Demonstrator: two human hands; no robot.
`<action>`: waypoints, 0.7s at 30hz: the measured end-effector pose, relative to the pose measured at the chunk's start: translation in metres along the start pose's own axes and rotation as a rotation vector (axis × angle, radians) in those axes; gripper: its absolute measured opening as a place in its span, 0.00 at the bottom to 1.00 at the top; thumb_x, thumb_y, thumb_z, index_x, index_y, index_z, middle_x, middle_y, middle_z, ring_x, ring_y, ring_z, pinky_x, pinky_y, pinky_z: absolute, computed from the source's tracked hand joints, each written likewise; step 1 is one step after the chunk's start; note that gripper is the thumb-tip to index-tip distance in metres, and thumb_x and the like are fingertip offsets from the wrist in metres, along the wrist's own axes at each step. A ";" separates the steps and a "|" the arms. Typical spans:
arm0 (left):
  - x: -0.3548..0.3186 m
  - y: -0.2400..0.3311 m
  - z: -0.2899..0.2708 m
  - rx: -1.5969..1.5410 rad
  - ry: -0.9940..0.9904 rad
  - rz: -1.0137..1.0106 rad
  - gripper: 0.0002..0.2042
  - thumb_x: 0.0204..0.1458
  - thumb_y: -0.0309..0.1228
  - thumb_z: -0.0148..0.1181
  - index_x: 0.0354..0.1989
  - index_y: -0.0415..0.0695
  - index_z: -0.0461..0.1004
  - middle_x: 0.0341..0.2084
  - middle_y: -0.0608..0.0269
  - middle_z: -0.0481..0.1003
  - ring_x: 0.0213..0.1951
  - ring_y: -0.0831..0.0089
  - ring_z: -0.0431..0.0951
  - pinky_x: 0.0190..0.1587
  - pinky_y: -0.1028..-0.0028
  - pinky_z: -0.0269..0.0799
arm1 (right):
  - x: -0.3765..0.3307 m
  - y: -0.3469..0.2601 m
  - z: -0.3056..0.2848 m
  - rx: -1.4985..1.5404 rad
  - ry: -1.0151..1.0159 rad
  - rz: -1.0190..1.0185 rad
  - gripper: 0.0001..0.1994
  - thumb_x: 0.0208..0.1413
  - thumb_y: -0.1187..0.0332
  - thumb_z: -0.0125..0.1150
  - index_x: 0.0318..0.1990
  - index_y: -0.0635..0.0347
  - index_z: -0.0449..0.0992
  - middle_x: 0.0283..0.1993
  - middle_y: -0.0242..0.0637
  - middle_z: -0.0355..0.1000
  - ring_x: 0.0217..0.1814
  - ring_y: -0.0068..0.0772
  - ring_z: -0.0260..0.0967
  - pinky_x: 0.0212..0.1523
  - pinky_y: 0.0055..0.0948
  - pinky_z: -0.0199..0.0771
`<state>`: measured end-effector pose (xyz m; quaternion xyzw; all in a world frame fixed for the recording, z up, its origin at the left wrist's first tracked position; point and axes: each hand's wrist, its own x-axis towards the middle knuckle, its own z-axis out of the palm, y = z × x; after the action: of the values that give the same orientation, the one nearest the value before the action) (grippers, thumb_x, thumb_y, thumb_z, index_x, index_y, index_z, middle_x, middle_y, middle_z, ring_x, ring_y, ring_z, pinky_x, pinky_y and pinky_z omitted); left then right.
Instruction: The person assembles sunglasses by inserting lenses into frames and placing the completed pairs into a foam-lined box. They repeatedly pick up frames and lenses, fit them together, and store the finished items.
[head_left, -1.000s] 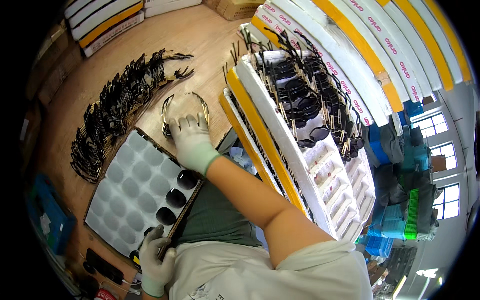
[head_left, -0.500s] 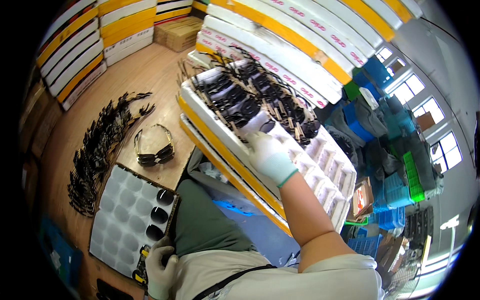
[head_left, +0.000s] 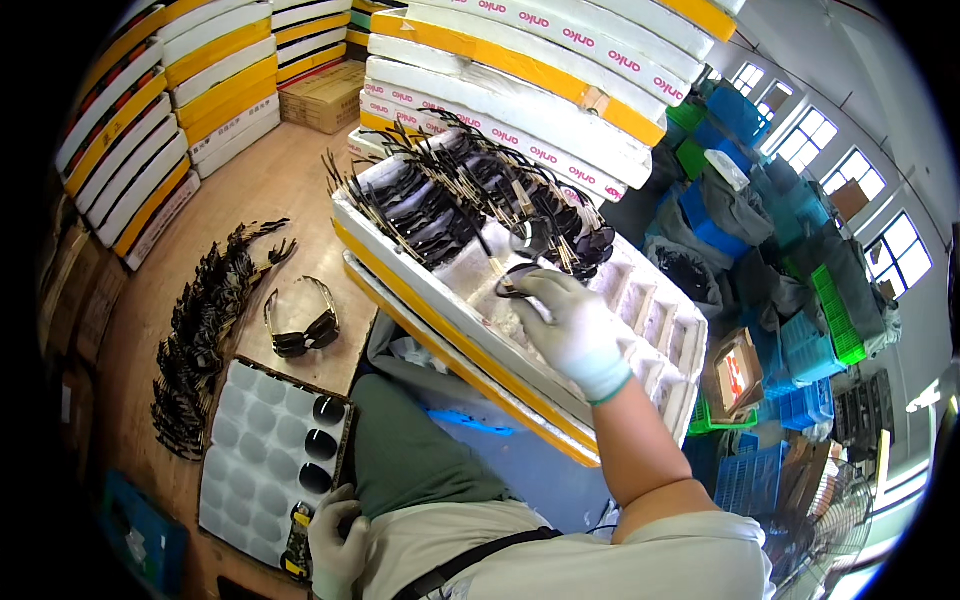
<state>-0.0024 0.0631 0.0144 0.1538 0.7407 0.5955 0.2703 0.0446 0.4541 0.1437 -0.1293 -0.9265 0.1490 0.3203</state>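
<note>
My right hand [head_left: 575, 325], in a white glove, is closed on a pair of dark sunglasses [head_left: 518, 282] over the white foam tray [head_left: 655, 385]. Fingers and thumb pinch one lens area, and a temple points up and left. Packed rows of black sunglasses [head_left: 430, 215] with gold hinges fill the tray's far compartments. Beside the lens tray [head_left: 230, 490], my gloved left hand [head_left: 338, 540] has curled fingers; a dark spot shows between them, but what they hold is unclear. A yellow-and-black tool [head_left: 300, 535] lies right next to it. Several dark round lenses [head_left: 320, 445] sit along the lens tray's right side.
A long heap of black frames [head_left: 195, 350] lies on the wooden table [head_left: 140, 310]. Separate sunglasses [head_left: 305, 330] stand folded out nearby. Stacked white foam boxes [head_left: 500, 85] rise behind; blue and green crates [head_left: 780, 400] fill the right side.
My right hand has drawn back rightward from the tray's compartment with sunglasses now showing in its fingers. My left hand stays beside the lens tray. The whole view has shifted slightly.
</note>
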 end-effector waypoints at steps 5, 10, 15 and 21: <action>0.002 -0.005 0.003 0.106 0.005 0.059 0.11 0.47 0.22 0.56 0.39 0.29 0.76 0.53 0.40 0.74 0.53 0.59 0.76 0.58 0.65 0.69 | -0.024 0.062 -0.076 -0.280 0.165 0.104 0.09 0.49 0.73 0.67 0.40 0.63 0.81 0.44 0.46 0.79 0.44 0.49 0.79 0.49 0.38 0.79; 0.015 -0.004 0.012 0.140 -0.074 0.127 0.11 0.47 0.23 0.57 0.37 0.30 0.76 0.49 0.38 0.76 0.53 0.55 0.77 0.57 0.64 0.69 | -0.095 0.157 -0.130 -0.553 -0.082 0.502 0.11 0.45 0.64 0.67 0.34 0.60 0.83 0.35 0.48 0.79 0.39 0.54 0.76 0.43 0.45 0.76; 0.019 -0.017 0.012 0.207 -0.098 0.146 0.13 0.45 0.28 0.60 0.38 0.33 0.78 0.50 0.37 0.77 0.51 0.49 0.79 0.55 0.62 0.73 | -0.115 0.163 -0.123 -0.731 -0.324 0.457 0.15 0.44 0.67 0.62 0.41 0.61 0.82 0.42 0.50 0.77 0.45 0.52 0.75 0.53 0.44 0.74; 0.023 -0.014 0.003 0.292 -0.114 0.154 0.16 0.49 0.35 0.63 0.42 0.35 0.79 0.51 0.39 0.76 0.53 0.47 0.78 0.57 0.59 0.72 | -0.038 0.054 -0.074 -0.447 -0.110 0.295 0.21 0.48 0.73 0.63 0.53 0.62 0.76 0.50 0.52 0.75 0.51 0.55 0.74 0.53 0.44 0.75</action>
<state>-0.0182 0.0753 -0.0043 0.2813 0.7889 0.4908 0.2400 0.1283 0.5053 0.1583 -0.3219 -0.9237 -0.0072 0.2078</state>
